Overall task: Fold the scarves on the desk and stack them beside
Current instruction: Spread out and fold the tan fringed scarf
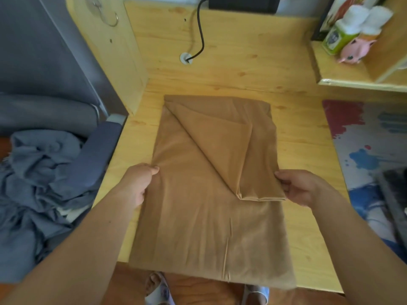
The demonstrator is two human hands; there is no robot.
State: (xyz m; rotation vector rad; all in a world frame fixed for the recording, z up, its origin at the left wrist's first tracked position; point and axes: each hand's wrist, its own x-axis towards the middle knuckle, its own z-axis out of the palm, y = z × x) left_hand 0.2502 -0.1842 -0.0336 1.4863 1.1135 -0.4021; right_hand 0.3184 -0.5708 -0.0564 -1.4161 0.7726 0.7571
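head view first caught, nearest at six o'clock, the near hem of the tan scarf (204, 227) hanging just over the desk (242, 69) edge, with sandalled feet (158, 289) on the floor below. at nine o'clock of the cloth the left hand (137, 183) pinched its left edge, thumb on top and fingers curled under. at three o'clock the right hand (301, 187) gripped the edge of a doubled flap (231, 137), fingers curled round it. that flap lay slantwise over the scarf's far half, its corner not squared to the layer beneath. by my reckoning this fold was only partly made: the scarf wanted straightening, further folds, then moving aside. no folded stack showed anywhere. a crumpled blue cloth (37, 186), perhaps another scarf, lay on a chair at nine o'clock. a splash-patterned mat (372, 137) lay at three o'clock, and a black cable (200, 34) at twelve o'clock.
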